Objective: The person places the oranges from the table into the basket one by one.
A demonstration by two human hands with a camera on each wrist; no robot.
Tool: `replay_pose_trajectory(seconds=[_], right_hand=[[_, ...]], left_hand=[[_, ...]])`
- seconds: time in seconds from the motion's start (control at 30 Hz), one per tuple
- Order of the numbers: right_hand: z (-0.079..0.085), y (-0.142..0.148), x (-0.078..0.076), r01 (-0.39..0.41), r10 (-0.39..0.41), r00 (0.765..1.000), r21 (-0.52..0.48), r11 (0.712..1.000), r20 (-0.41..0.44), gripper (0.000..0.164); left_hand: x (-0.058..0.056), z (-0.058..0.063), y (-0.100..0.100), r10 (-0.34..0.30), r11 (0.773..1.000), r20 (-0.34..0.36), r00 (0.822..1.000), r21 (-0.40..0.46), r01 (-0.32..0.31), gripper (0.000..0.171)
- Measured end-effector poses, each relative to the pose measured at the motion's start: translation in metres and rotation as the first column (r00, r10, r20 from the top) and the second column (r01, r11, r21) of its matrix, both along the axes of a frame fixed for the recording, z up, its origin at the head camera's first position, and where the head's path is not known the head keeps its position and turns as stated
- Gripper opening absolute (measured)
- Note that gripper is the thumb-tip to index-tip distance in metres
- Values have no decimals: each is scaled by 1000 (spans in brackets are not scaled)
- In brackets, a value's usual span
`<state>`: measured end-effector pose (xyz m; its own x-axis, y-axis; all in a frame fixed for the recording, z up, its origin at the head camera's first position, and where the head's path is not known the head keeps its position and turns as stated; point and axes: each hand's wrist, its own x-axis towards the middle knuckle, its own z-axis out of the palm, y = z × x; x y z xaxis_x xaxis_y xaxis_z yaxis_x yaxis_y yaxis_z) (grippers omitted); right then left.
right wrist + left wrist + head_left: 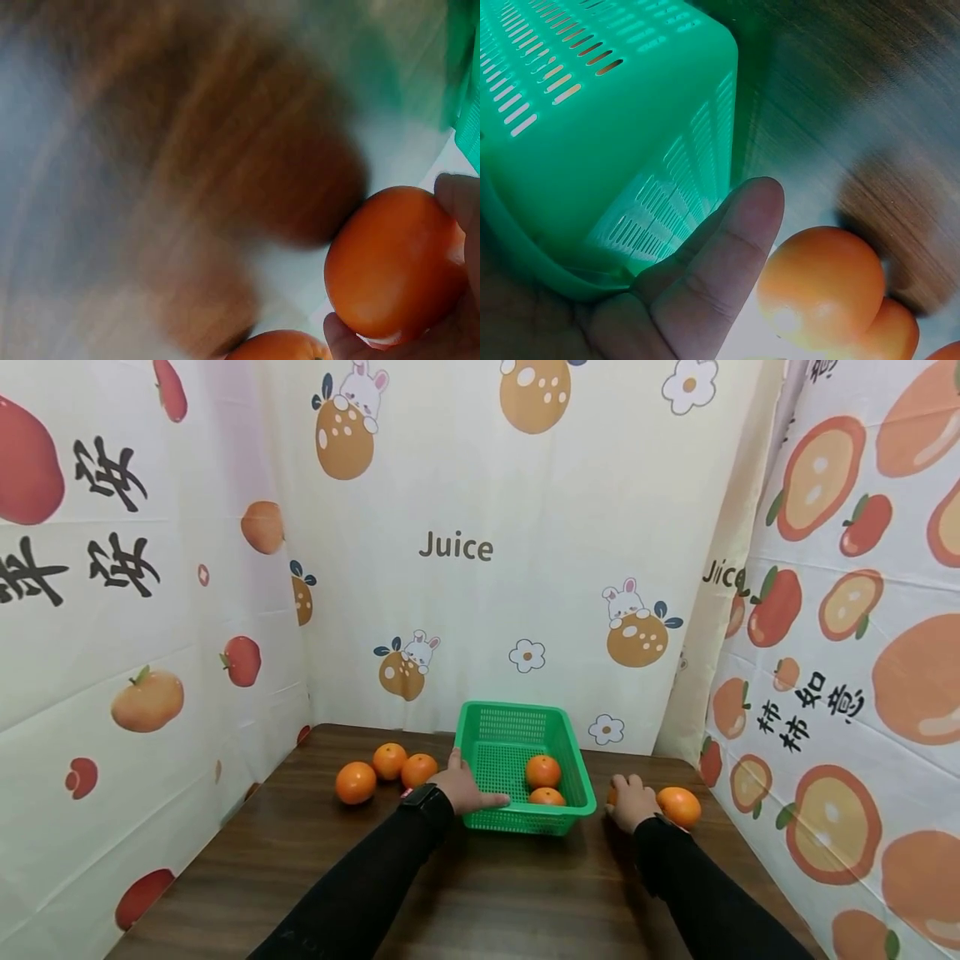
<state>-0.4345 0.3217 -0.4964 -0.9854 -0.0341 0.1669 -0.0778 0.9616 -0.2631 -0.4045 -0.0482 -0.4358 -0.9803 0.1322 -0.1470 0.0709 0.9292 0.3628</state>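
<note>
Counter (300, 843) carries everything. Green basket (517, 822) toward the back, long axis seemingly front-to-back. Left hand (462, 787) on its near-left corner, digits apart, probably steadying it. Right hand (633, 804), right of basket: grip clamped on an orange (395, 262), thumb opposite finger, likely so the round thing can't roll. Held orange roundish, no clear long axis; pointing can't be told. Two oranges (543, 772) inside basket, three oranges (356, 783) left.
</note>
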Motion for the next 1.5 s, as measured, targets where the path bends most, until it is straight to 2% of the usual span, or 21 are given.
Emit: replay_pose_trajectory(seconds=[0.13,0.23,0.5,0.6,0.83,1.03,1.13,1.23,1.37,1.5], right_hand=[[-16,2,3,15,-15,1000,44,999,11,53],[-22,-3,6,15,-15,1000,75,997,2,55],[-10,-22,21,31,-31,1000,65,997,-5,54],[-5,-18,28,56,-56,998,72,996,5,55],[-1,-21,41,103,-100,994,77,992,-44,55],[-14,-39,41,88,-86,996,77,993,-35,52],[-15,-45,41,115,-113,993,88,989,-24,47],[-8,-47,38,155,-154,988,134,979,-20,45],[0,-50,33,153,-150,988,151,977,-34,49],[-7,-49,38,142,-145,989,127,982,9,52]], left_hand=[[2,-5,2,-25,1000,-8,1000,-2,25,130],[3,-7,1,-36,999,-24,999,-16,36,126],[6,5,-3,-41,999,-46,998,-11,41,124],[6,11,5,-59,998,-47,997,2,59,123],[-1,8,13,-87,996,-54,995,-5,87,125],[-2,-4,1,-39,999,-29,999,-21,38,125],[-5,-9,-2,-47,999,-17,999,-7,47,127],[-10,-4,-1,-72,997,-9,997,12,72,132],[-14,7,-2,-76,997,-20,997,13,76,137],[-13,3,-2,-69,998,16,997,4,69,135]])
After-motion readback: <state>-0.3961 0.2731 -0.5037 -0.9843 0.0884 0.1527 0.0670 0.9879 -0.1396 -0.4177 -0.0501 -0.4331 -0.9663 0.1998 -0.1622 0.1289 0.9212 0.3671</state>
